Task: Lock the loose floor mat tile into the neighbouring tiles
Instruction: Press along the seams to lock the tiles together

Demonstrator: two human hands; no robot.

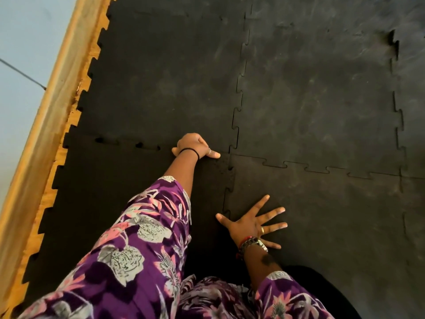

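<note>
The loose black mat tile (103, 192) lies near left, partly under my left arm. Its far seam (140, 145) meets the far-left tile (161, 77), and a few dark gaps show there where the teeth are not seated. My left hand (195, 146) rests on the right end of that seam, fingers curled and thumb stretched out, holding nothing. My right hand (253, 224) lies flat with fingers spread on the near-right tile (322, 215), just beside its toothed joint with the loose tile.
A wooden border (46, 134) runs along the mat's toothed left edge, with a pale blue surface (20, 54) beyond it. At the far right, another seam (393, 41) between tiles gapes slightly. The far-right tile (322, 88) looks scuffed and dusty.
</note>
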